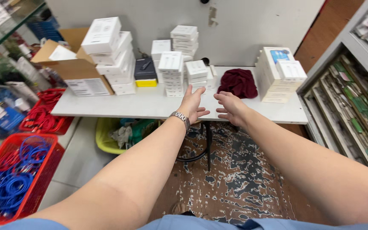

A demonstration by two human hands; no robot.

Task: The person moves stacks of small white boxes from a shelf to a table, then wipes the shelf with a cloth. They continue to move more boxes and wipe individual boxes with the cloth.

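We stretch both arms toward the white table (150,108). Our left hand (191,104), wearing one watch (181,117), and our right hand (230,107) hover with fingers spread, grasping nothing. Just beyond sits one short stack of three small white boxes (196,73); they look light, stiff and smooth, best pinched at the sides. One maroon cloth (238,82) lies right.

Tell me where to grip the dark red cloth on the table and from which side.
Take the dark red cloth by its raised, bunched middle, coming from the front edge of the white table. It lies crumpled with folds to pinch, and white boxes close its right side. The right hand hovers nearest, fingers spread.
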